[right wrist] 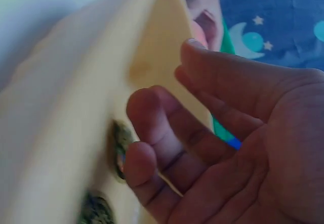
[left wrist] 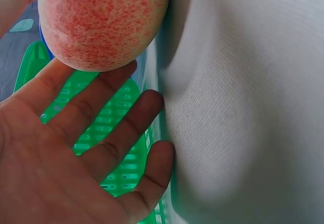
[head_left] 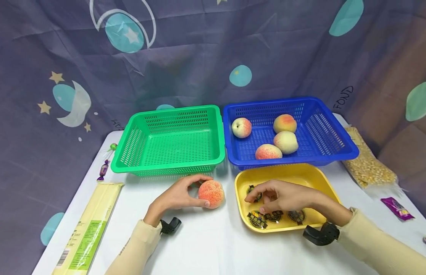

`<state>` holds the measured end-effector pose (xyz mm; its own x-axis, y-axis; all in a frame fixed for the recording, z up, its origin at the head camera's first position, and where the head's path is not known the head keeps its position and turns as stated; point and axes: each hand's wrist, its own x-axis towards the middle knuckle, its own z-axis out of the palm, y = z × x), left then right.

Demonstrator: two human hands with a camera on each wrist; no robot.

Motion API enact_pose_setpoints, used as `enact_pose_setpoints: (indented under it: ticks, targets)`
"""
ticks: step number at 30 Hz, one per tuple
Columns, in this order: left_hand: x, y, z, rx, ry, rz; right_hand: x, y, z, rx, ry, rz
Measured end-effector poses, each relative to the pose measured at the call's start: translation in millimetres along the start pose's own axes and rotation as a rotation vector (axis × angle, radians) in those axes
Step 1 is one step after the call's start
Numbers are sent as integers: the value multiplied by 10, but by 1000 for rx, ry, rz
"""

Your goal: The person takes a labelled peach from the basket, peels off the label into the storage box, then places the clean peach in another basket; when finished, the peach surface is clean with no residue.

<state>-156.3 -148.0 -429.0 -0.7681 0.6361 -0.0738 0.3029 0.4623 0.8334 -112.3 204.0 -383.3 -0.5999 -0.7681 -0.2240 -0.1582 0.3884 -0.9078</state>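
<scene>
My left hand (head_left: 178,194) pinches a red-and-yellow peach (head_left: 211,194) between thumb and index finger, low over the white table in front of the green basket. In the left wrist view the thumb crosses the peach (left wrist: 104,24) at the upper left, while the other fingers spread below it. My right hand (head_left: 288,196), loosely curled and holding nothing, hovers above the yellow tray (head_left: 302,173). Several round black labels (head_left: 257,219) lie in that tray; the hand covers part of its floor. In the right wrist view its fingers (right wrist: 190,130) are bent with space between them and the thumb.
Behind the peach stands a green basket (head_left: 168,168) with nothing in it. A blue basket (head_left: 295,157) beside it holds several peaches (head_left: 286,142). A long noodle packet (head_left: 89,229) and wrapped candies (head_left: 103,170) lie left; a bag of corn kernels (head_left: 369,164) and a purple packet (head_left: 397,208) lie right.
</scene>
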Motion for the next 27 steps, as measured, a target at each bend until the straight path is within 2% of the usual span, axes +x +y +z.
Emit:
enact_pose_setpoints:
  ticks: [4, 8, 13, 17, 23, 27]
  targets:
    - [-5, 17, 3, 7, -6, 1, -39, -45, -102, -19, 77, -117]
    - [-14, 24, 10, 6, -1, 1, -97, -113, -202, -96, 217, -180]
    - [-42, 18, 27, 2, 12, 7, -192, -181, -314, -275, 453, -175]
    - [-66, 16, 39, 3, 18, 22, -283, -186, -397, -400, 603, -165]
    - [-95, 30, 16, 43, 34, 52, -432, -96, -532, -538, 804, -108]
    - [-111, 104, -27, 85, 34, 96, -516, 22, -639, -567, 921, -41]
